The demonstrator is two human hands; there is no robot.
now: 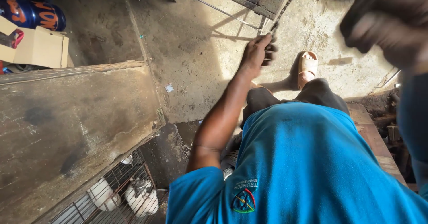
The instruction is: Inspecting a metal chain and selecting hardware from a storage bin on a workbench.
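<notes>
the floor [196, 50] is bare concrete, rough and stained, lit by sun in the middle with long thin shadows crossing it. a small scrap of paper [169, 88] lies on it near the table's corner. a foot in a pale sandal [307, 65] stands on the sunlit part. at the upper left an open cardboard box [38, 48] rests on the floor, with a dark blue drum [33, 14] just behind it. the table [67, 126] is a worn, dusty wooden slab with dark smudges. under its edge sits a wire cage [111, 197] with white animals inside.
</notes>
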